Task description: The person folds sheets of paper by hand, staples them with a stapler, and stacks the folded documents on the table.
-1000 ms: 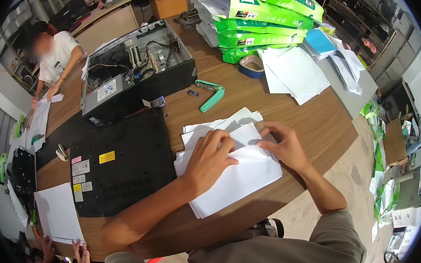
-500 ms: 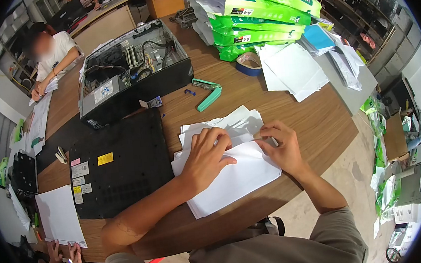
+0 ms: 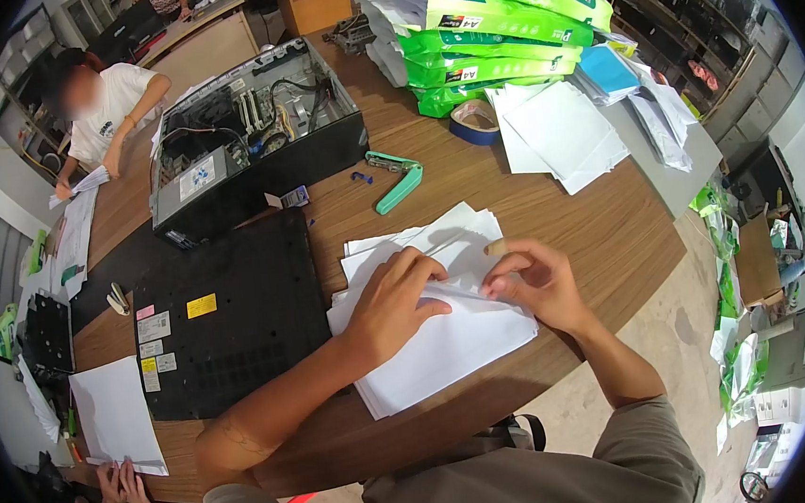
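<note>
White sheets of paper (image 3: 431, 367) lie in an uneven stack on the wooden table before me, with a top sheet bent up along its far edge. My left hand (image 3: 392, 300) rests on the left of this sheet, its fingers curled over the bent edge and its thumb on the near side. At the sheet's right end, the thumb and curled fingers of my right hand (image 3: 542, 283) close on the edge. One finger of that hand is raised and has a yellowish wrap at its tip. The paper between my hands is partly hidden by my fingers.
A black laptop (image 3: 237, 312) lies left of the stack. Beyond are an opened computer case (image 3: 261, 140), a green stapler-like tool (image 3: 400, 187), a tape roll (image 3: 475, 123), loose sheets (image 3: 559, 135) and green paper packs (image 3: 495, 41). Two people handle paper at left.
My right hand's fingers have shifted slightly left along the sheet's edge, and one finger has lifted. My left hand stays nearly still. The person at upper left has raised some paper.
</note>
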`<state>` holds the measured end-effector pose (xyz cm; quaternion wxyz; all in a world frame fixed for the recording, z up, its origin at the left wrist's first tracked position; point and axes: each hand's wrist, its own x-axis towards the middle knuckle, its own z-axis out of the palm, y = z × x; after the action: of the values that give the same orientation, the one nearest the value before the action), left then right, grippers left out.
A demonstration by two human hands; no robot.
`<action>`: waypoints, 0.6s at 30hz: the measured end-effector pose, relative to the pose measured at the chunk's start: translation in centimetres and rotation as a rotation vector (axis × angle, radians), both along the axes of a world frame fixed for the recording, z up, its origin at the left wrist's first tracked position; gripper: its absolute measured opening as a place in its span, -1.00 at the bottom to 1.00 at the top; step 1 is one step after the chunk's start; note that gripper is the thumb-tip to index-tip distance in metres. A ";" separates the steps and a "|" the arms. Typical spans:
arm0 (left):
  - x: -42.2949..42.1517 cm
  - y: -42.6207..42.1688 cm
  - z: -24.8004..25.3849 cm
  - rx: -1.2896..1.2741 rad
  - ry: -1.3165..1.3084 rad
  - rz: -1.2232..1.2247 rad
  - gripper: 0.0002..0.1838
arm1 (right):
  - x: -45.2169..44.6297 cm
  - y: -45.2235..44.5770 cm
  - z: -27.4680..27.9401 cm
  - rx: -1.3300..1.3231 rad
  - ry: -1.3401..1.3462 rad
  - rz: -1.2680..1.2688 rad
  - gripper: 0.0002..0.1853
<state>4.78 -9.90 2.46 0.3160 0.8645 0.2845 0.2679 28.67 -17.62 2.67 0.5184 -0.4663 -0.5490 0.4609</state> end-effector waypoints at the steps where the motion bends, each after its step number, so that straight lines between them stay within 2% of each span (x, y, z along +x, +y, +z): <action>1: -0.1 0.2 0.1 -0.053 0.051 -0.013 -0.63 | 0.2 0.0 0.1 -0.131 0.217 0.063 -0.58; 2: -0.1 0.2 0.1 -0.107 0.102 -0.027 -0.65 | 0.2 0.3 0.1 -0.132 0.217 0.064 -0.58; 4: -0.1 0.1 0.5 -0.057 0.106 -0.015 -0.67 | 0.2 0.9 0.2 0.208 -0.503 -0.092 -0.53; 5: -0.1 0.0 0.6 -0.008 0.111 -0.005 -0.69 | 0.0 0.9 0.4 0.207 -0.503 -0.093 -0.53; 7: -0.1 -0.1 0.2 0.025 0.087 0.004 -0.69 | -0.6 0.7 0.7 0.214 -0.852 -0.159 -0.48; 11: -0.2 0.0 0.0 0.067 0.061 0.013 -0.71 | 0.0 0.9 0.4 0.297 -0.947 -0.102 -0.43; 14: -0.2 -0.3 0.4 0.076 0.088 0.027 -0.71 | 0.5 1.0 0.3 0.322 -0.958 -0.045 -0.49; 16: -0.2 -0.2 0.4 0.053 0.109 0.008 -0.70 | 0.8 0.8 0.5 0.290 -0.669 -0.043 -0.49; 17: -0.2 -0.2 0.4 0.030 0.131 -0.012 -0.69 | 0.8 0.9 0.1 0.288 -0.669 -0.044 -0.49; 18: -0.1 -0.2 0.2 0.030 0.130 -0.013 -0.69 | 0.7 1.0 -0.7 0.228 -0.459 -0.106 -0.51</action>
<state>4.65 -10.05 2.70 0.2858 0.8865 0.2948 0.2132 29.39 -16.65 1.99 0.4527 -0.5253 -0.6755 0.2506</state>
